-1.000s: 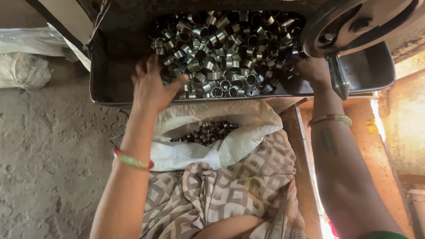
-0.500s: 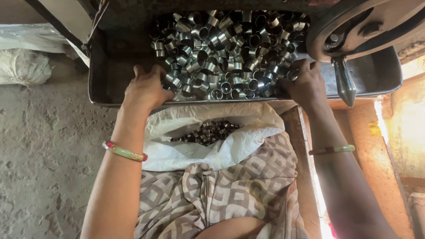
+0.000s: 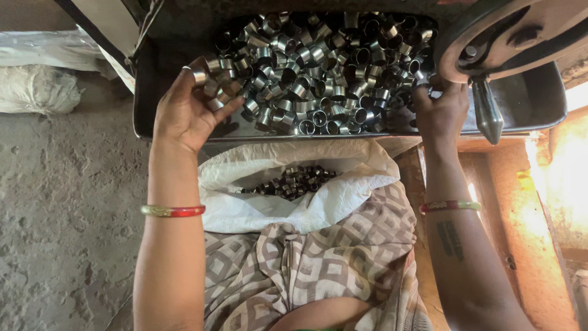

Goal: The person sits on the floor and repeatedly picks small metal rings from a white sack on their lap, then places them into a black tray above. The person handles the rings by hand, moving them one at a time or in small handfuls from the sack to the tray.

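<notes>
Sorting step: left hand [image 3: 184, 113] holds metal rings [image 3: 214, 86] over tray [image 3: 527, 104]; right hand [image 3: 438, 113] among rings, grip unclear. Next needs drop into sack [image 3: 294, 190], prob.

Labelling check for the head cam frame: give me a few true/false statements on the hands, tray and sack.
1. The left hand holds several metal rings. True.
2. The tray holds loose metal rings. True.
3. The white sack is empty. False: dark rings lie in its open mouth.
4. The right hand rests in the sack. False: it is at the tray's right part, its fingers among the rings.
5. Each wrist bears a bangle. True.
</notes>
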